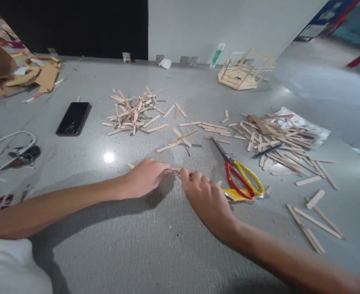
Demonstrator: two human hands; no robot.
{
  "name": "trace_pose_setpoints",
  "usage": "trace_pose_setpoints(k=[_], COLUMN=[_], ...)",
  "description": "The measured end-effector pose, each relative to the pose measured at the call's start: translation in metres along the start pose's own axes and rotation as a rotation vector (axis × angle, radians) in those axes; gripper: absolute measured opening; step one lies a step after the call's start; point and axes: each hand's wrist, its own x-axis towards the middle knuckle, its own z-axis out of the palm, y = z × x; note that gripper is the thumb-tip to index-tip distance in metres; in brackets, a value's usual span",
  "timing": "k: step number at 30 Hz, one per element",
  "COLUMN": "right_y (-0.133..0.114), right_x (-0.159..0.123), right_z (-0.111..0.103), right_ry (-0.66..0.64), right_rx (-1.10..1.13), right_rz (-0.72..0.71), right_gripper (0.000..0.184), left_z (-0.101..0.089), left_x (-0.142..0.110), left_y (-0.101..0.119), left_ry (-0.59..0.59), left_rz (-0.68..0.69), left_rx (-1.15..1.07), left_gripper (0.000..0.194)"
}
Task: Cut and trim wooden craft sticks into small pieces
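Grey counter (pixel 121 253) against a pale wall (pixel 222 24): one stick in hand, plenty lying loose

We are working mid-counter on one small wooden stick (pixel 175 169), sitting between our fingertips. Left hand (pixel 146 178) is pinching one end, thumb and fingers drawn together. Right hand (pixel 209 200) is gripping the other end, fingers curled in tight. Most of the stick is hiding behind our fingers, so we aren't reading its length or whether it's cracked. It's bridging both hands and looking like one piece, so we're judging this step unfinished.

What's looking done: a small stick frame (pixel 238 83) is standing at the back near the wall, base and uprights joined. Whether it's complete, we aren't able to say.

What's left, our read: a lot. One loose heap (pixel 135 116) is lying beyond our hands, with short pieces among it. A bigger pile (pixel 278 136) is spreading to the right, a dark pen (pixel 267 151) lying on it. A few more sticks (pixel 317 223) are lying apart at lower right. None of these are looking assembled.

Scissors (pixel 229 158) with red and yellow handles are resting just beside our right hand, partly over a yellow tool (pixel 235 197). We aren't touching either.
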Motion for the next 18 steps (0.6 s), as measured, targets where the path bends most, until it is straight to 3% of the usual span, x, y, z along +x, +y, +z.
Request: trace_pose_setpoints(k=[2,4,7,9,15,18], right_y=[0.003,0.007,0.014,0.016,0.017,0.017], right_x=[-0.002,-0.003,-0.005,-0.006,-0.008,-0.007], right_z=[0.002,0.003,0.006,0.007,0.005,0.001], right_ry=[0.094,0.219,0.356,0.408,0.473,0.474], right_rx=[0.018,0.071,0.197,0.282,0.305,0.211], right_rz=[0.015,0.019,0.002,-0.022,-0.081,-0.087], right_gripper=[0.018,0.016,0.028,0.023,0.019,0.017], left_z=[0.003,0.003,0.002,0.000,0.002,0.005], left_x=[-0.007,-0.014,-0.021,-0.023,-0.023,-0.023], left_y=[0.007,0.015,0.026,0.030,0.033,0.033], left_ry=[0.095,0.186,0.453,0.578,0.603,0.573], left_rz=[0.026,0.185,0.369,0.442,0.431,0.341], left_rx=[0.205,0.433,0.756,0.866,0.913,0.791], left_gripper=[0.029,0.022,0.019,0.023,0.022,0.013])
